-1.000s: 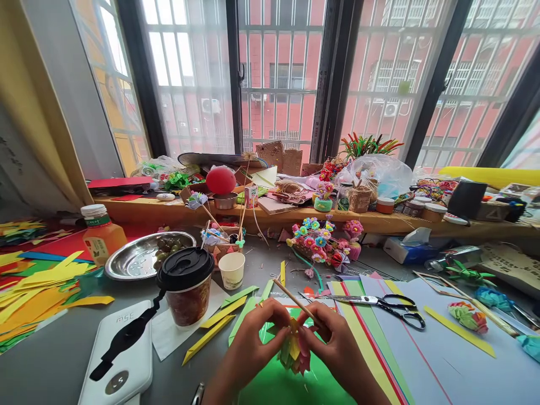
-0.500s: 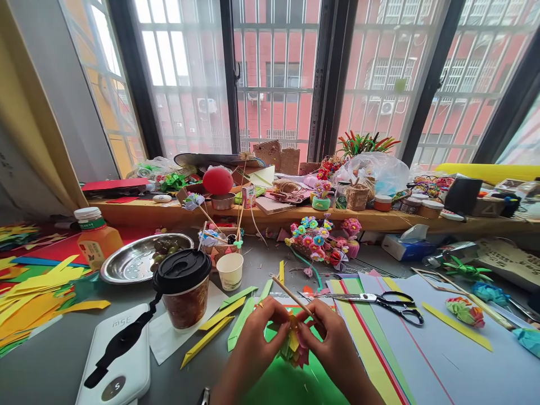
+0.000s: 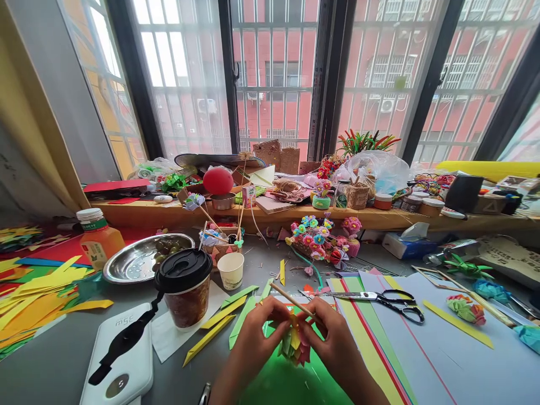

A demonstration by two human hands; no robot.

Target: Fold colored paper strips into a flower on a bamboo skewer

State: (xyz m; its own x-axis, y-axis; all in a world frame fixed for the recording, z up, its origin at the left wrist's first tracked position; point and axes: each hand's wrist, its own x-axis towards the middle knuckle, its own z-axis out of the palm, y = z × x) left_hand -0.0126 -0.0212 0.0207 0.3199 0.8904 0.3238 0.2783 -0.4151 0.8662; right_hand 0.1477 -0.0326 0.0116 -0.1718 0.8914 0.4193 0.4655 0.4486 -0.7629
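Note:
A small folded-paper flower [image 3: 294,350] in yellow, green and pink hangs between my hands over a green sheet [image 3: 291,382]. My left hand [image 3: 261,334] pinches its top from the left, thumb against fingers. From the other side, my right hand [image 3: 333,334] pinches the flower too, and a thin wooden stick [image 3: 290,296] slants out of that hand up to the left. The fingers partly hide where the flower is gripped. Folded green and yellow paper strips [image 3: 215,332] lie left of my hands. Scissors [image 3: 379,299] rest on coloured paper sheets [image 3: 426,349] to the right.
A lidded coffee cup [image 3: 183,289], a paper cup [image 3: 231,270], a steel plate [image 3: 122,264] with olive-coloured fruit, a juice bottle [image 3: 100,242] and a white power bank [image 3: 120,360] stand at left. Crocheted flowers [image 3: 314,236] and a tissue box [image 3: 408,246] sit farther back, below a cluttered ledge.
The wooden stick has shifted slightly to the left and its tilt is a little different. Both hands keep their pinch on the paper flower. The view has moved very slightly.

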